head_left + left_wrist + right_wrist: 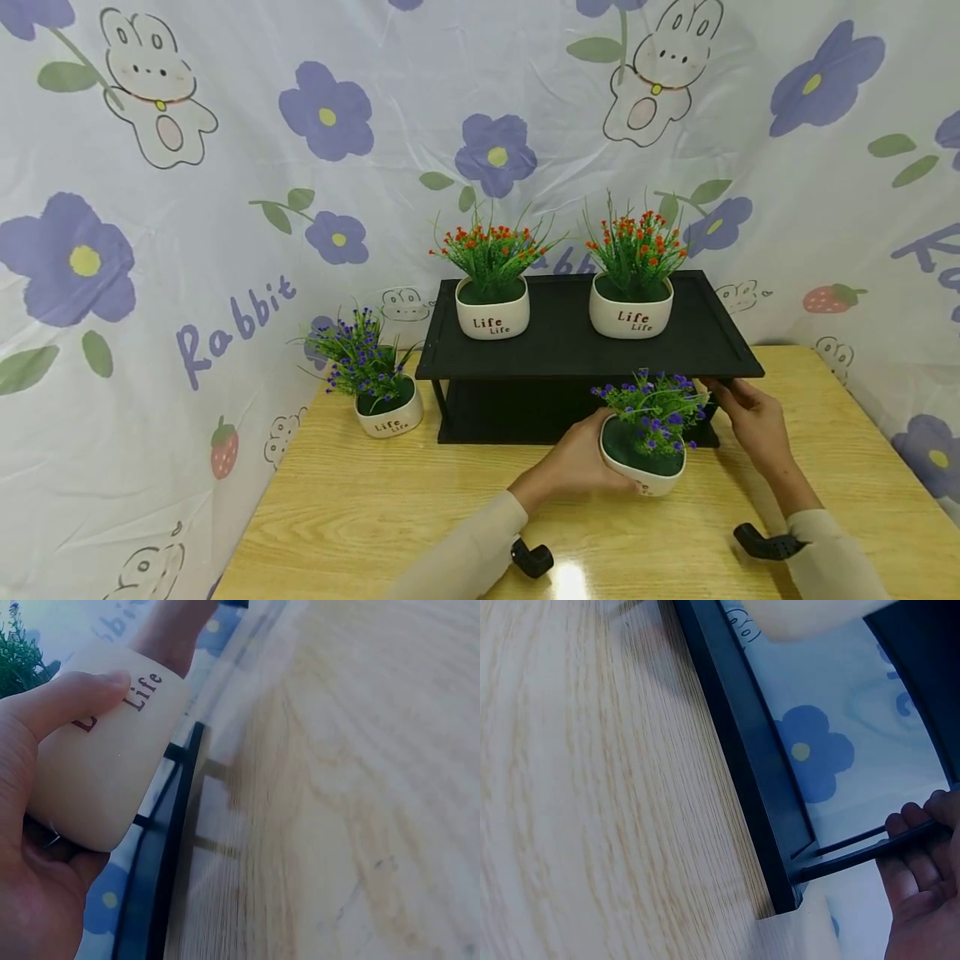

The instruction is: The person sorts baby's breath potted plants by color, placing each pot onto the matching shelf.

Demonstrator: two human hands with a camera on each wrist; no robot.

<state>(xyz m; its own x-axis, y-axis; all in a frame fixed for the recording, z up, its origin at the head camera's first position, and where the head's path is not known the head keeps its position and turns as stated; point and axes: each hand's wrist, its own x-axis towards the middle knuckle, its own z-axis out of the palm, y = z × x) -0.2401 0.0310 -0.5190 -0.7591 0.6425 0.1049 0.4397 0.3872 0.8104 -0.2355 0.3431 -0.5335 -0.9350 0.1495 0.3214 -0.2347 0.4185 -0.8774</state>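
My left hand (579,457) grips a white pot of purple artificial flowers (643,450) from its left side, in front of the black two-tier shelf (555,354). The pot tilts toward me in the head view. In the left wrist view, the thumb lies across the lettering on the white pot (112,780), held off the table. At the shelf's right front corner, my right hand (757,427) holds the upright. The right wrist view has its fingers curled about that black post (847,864), just under the upper tier.
Two white pots with orange-red flowers, the left one (492,308) and the right one (632,307), stand on the upper tier. Left of the shelf, another purple-flowered pot (388,412) rests on the wooden table (360,525). A rabbit-print cloth (420,75) hangs behind.
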